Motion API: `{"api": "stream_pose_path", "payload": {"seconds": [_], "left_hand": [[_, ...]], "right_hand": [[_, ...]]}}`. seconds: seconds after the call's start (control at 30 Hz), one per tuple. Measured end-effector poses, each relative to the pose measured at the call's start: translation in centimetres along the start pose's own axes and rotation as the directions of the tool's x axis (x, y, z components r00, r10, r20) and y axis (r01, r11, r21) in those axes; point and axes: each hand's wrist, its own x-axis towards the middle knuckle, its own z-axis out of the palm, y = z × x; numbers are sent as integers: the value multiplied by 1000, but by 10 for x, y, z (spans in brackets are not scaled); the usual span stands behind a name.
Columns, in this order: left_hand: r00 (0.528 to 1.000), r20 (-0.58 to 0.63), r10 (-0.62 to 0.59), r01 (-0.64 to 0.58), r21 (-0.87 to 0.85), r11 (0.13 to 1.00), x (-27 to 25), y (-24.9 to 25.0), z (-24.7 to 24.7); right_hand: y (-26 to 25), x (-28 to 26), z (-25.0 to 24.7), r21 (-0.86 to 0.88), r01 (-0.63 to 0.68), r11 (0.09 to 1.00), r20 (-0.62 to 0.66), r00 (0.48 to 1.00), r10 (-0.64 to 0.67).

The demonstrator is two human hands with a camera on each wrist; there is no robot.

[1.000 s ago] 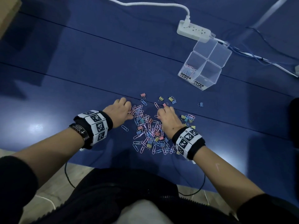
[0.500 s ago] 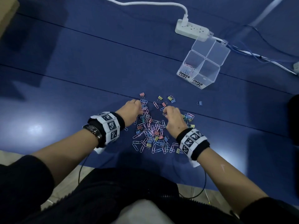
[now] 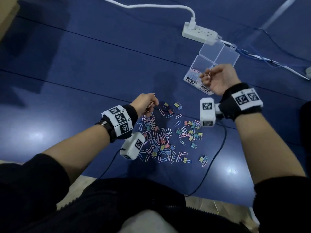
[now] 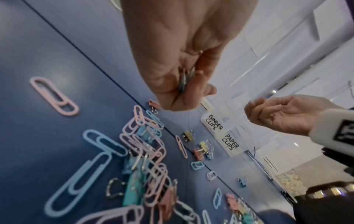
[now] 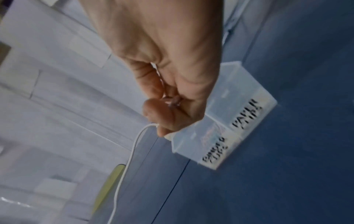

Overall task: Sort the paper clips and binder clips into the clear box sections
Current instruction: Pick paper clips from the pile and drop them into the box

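Observation:
A loose pile of pastel paper clips and small binder clips (image 3: 161, 138) lies on the blue mat. My left hand (image 3: 152, 105) hovers at the pile's far left edge and grips a small bunch of paper clips (image 4: 184, 78). My right hand (image 3: 207, 76) is raised over the near side of the clear four-section box (image 3: 225, 56), palm up, pinching one thin paper clip (image 3: 209, 74). The box's front labels read BINDER CLIPS (image 4: 214, 124) and PAPER CLIPS (image 4: 230, 142). A few clips (image 3: 195, 70) lie in the section behind the BINDER CLIPS label.
A white power strip (image 3: 200, 33) with its cord sits just behind the box. Thin blue wires (image 3: 262, 56) run off to the right. Black camera cables (image 3: 217, 148) trail over the mat's near edge toward my lap. Stray binder clips (image 3: 178, 105) lie between the pile and the box.
My right hand has lifted off the pile and travelled back and right to the box with a clip. My left hand has risen slightly at the pile's edge, holding clips.

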Motion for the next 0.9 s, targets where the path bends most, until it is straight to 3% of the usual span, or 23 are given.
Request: {"api": "stream_pose_path", "payload": {"seconds": [0.13, 0.23, 0.37, 0.43, 0.53, 0.63, 0.7, 0.8, 0.9], "left_hand": [[997, 60, -40, 44, -70, 997, 1, 3, -3], [995, 76, -59, 63, -46, 997, 1, 6, -5], [996, 32, -89, 90, -45, 995, 6, 13, -6], [992, 47, -120, 125, -125, 984, 10, 21, -5], [982, 121, -143, 171, -267, 948, 17, 43, 0], [975, 189, -116, 180, -364, 914, 26, 75, 13], [973, 205, -103, 178, -392, 903, 30, 96, 25], [975, 203, -93, 174, -430, 886, 34, 126, 40], [978, 187, -89, 165, -440, 883, 39, 144, 54]], "right_hand": [[-19, 27, 12, -171, 138, 975, -194, 966, -171], [-20, 48, 17, -381, 144, 913, -268, 928, -258], [-9, 57, 11, -594, 216, 775, -155, 914, -374], [-3, 52, 8, -610, 269, 745, -111, 902, -417], [8, 38, 2, -563, 392, 728, -147, 819, -555], [37, 8, -6, -554, 467, 689, -121, 774, -622], [67, -15, -14, -675, 461, 576, 25, 795, -606], [114, -41, -23, -826, 423, 374, 265, 875, -405], [144, -53, -30, -886, 440, 148, 398, 884, -245]]}}
